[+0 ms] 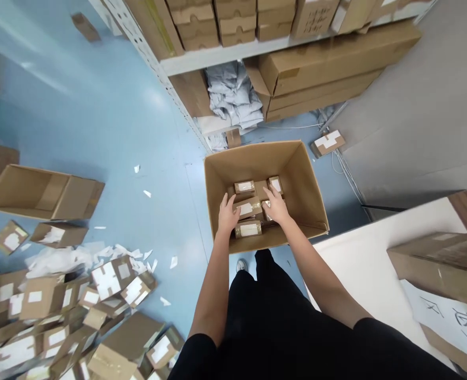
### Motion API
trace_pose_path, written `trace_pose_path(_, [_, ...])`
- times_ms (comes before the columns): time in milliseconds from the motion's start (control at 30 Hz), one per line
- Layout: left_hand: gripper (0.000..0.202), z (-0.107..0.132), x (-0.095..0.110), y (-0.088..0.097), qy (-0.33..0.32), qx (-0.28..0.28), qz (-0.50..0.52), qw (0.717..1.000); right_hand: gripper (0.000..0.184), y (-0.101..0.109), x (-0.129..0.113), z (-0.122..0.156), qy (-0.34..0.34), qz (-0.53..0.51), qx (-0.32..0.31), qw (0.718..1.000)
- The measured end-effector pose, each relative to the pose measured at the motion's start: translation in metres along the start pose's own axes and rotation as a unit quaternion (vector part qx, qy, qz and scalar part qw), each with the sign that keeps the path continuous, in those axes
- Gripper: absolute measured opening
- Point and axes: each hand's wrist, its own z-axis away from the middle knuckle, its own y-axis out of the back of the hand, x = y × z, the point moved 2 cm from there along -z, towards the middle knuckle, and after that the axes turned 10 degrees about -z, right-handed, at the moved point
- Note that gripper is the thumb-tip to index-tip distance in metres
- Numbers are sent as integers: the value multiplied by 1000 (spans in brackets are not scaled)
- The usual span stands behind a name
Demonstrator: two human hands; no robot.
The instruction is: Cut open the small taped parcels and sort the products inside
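Both my hands reach down into a large open cardboard carton (243,156) in front of me. My left hand (227,215) is at the left end of a small labelled brown box (249,208), fingers apart. My right hand (276,207) rests over another small box (267,212), mostly hidden beneath it, with thumb and fingers spread. Around them on the carton's bottom lie more small taped boxes with white labels: one box (244,187) at the far side, one box (249,228) nearer me, and one box (275,184) beyond my right fingertips.
Ahead, a white metal shelf rack (225,54) holds cartons and grey plastic packages (233,92). Many labelled parcels (110,277) and paper scraps are heaped at lower left, near an open carton (47,192). A white table (375,248) with a box (439,264) stands at right.
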Motion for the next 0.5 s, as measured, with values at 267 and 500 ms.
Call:
trace_pose_path(267, [58, -39, -101, -129, 182, -95, 33, 978, 67, -96, 120, -45, -136, 6, -105, 985])
trace_pose_path(500, [92, -20, -199, -262, 333, -230, 83, 911, 74, -207, 227, -21, -269, 16, -238, 933])
